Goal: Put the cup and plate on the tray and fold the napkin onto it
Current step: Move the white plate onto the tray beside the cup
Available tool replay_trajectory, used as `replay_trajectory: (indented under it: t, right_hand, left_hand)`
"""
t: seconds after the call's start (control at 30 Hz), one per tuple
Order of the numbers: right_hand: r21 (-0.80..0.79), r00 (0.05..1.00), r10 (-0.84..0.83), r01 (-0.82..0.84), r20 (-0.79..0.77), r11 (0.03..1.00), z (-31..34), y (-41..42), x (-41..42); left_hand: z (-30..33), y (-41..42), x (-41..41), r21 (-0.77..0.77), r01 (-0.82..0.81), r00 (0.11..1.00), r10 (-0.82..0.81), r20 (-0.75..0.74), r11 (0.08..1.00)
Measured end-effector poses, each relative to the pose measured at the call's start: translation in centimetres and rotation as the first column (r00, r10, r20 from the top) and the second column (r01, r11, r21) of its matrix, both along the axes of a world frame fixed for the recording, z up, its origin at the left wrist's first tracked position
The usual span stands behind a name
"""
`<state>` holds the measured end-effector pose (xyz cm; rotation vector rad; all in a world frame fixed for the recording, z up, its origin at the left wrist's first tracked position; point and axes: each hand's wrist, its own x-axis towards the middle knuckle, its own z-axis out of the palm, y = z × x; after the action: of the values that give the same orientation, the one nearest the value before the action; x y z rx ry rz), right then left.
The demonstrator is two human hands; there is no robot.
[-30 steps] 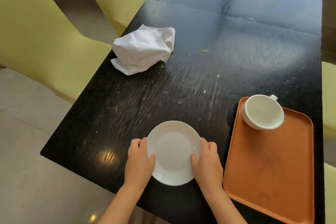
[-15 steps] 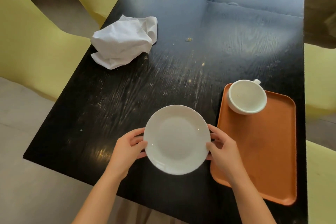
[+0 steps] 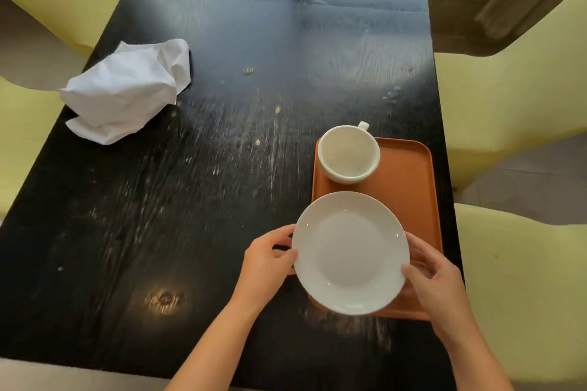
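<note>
While both hands grip it by opposite rims, the plate (image 3: 349, 252) shows as a plain white, glossy round dish, held over the near end of the orange tray (image 3: 413, 187). Left hand (image 3: 265, 263) curls round its left edge, right hand (image 3: 435, 279) round its right edge. At the tray's far end sits a white cup (image 3: 348, 154), handle pointing away. On the dark bench (image 3: 158, 216) far left lies the crumpled white napkin (image 3: 127, 90).
</note>
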<state>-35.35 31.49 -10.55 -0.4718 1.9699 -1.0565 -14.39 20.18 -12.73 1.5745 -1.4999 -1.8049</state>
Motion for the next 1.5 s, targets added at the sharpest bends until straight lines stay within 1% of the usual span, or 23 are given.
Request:
replay_trajectory:
  t: [0.1,0.2,0.27,0.37,0.5,0.6,0.67,0.8,0.93,1.03,1.1,1.2,1.27,1.33,1.4,1.47,1.5]
  right_hand:
    - [-0.008,1.0,-0.009,0.009,0.024,1.0,-0.6,0.6,-0.4]
    - [0.005,0.999,-0.018,0.018,0.039,1.0,-1.4,0.8,-0.4]
    - [0.0,1.0,-0.005,0.005,0.021,1.0,-1.8,0.9,-0.2]
    - [0.0,0.998,0.024,-0.024,-0.061,1.0,-2.1,1.0,0.2]
    - [0.041,0.987,0.031,-0.025,-0.155,0.999,-2.6,1.4,0.3]
    - [0.097,0.955,0.084,-0.059,-0.286,0.994,-2.7,1.6,0.4]
    - [0.11,0.933,0.11,-0.076,-0.343,0.991,-2.5,1.6,0.2]
    - [0.127,0.921,0.142,-0.102,-0.363,0.987,-2.6,1.8,-0.4]
    - [0.128,0.918,0.141,-0.1,-0.37,0.987,-3.0,2.1,-0.5]
    - [0.161,0.916,0.148,-0.093,-0.372,0.983,-2.4,1.8,-0.1]
    - [0.213,0.868,0.187,-0.097,-0.459,0.972,-1.4,1.7,0.3]
    - [0.256,0.741,0.269,-0.134,-0.615,0.957,0.7,1.5,1.5]
    - [0.279,0.705,0.334,-0.198,-0.626,0.94,2.5,0.7,2.5]
    - [0.3,0.695,0.404,-0.275,-0.595,0.914,4.1,-0.7,3.8]
    - [0.287,0.682,0.465,-0.366,-0.564,0.885,6.1,-1.7,5.1]
    - [0.287,0.633,0.536,-0.459,-0.559,0.841,7.5,-2.9,6.1]
    - [0.285,0.599,0.547,-0.479,-0.585,0.83,7.8,-4.0,6.5]
  left_hand:
    - [-0.2,0.3,-0.5,-0.059,0.024,0.999,-0.021,0.049,0.998]
    - [-0.8,0.6,-0.8,-0.106,0.06,0.99,-0.045,0.136,0.993]
    - [-1.4,0.8,-0.8,-0.113,0.059,0.986,-0.04,0.164,0.992]
    - [-1.9,1.1,-0.7,-0.146,0.065,0.979,-0.035,0.203,0.987]
    - [-2.3,1.2,-0.7,-0.179,0.085,0.972,-0.042,0.232,0.98]
    - [-2.3,1.3,-0.9,-0.199,0.093,0.969,-0.043,0.243,0.976]
    - [-2.3,1.4,-1.0,-0.194,0.096,0.97,-0.048,0.238,0.976]
    - [-2.3,1.6,-1.2,-0.179,0.092,0.975,-0.053,0.215,0.979]
    - [-2.5,1.6,-1.2,-0.185,0.1,0.972,-0.057,0.227,0.978]
    - [-1.9,1.6,-1.2,-0.176,0.121,0.967,-0.076,0.243,0.977]
    - [-1.1,1.5,-1.3,-0.174,0.165,0.952,-0.11,0.286,0.971]
    - [0.9,1.2,-0.9,-0.24,0.24,0.906,-0.128,0.404,0.941]
    - [3.0,1.1,-0.4,-0.287,0.309,0.872,-0.15,0.466,0.907]
    - [5.5,0.6,0.3,-0.312,0.398,0.833,-0.198,0.517,0.862]
    - [8.0,0.4,0.8,-0.356,0.472,0.797,-0.217,0.564,0.807]
    - [10.4,0.0,1.6,-0.419,0.529,0.764,-0.2,0.613,0.738]
    - [11.3,-0.6,1.8,-0.427,0.559,0.744,-0.203,0.637,0.711]
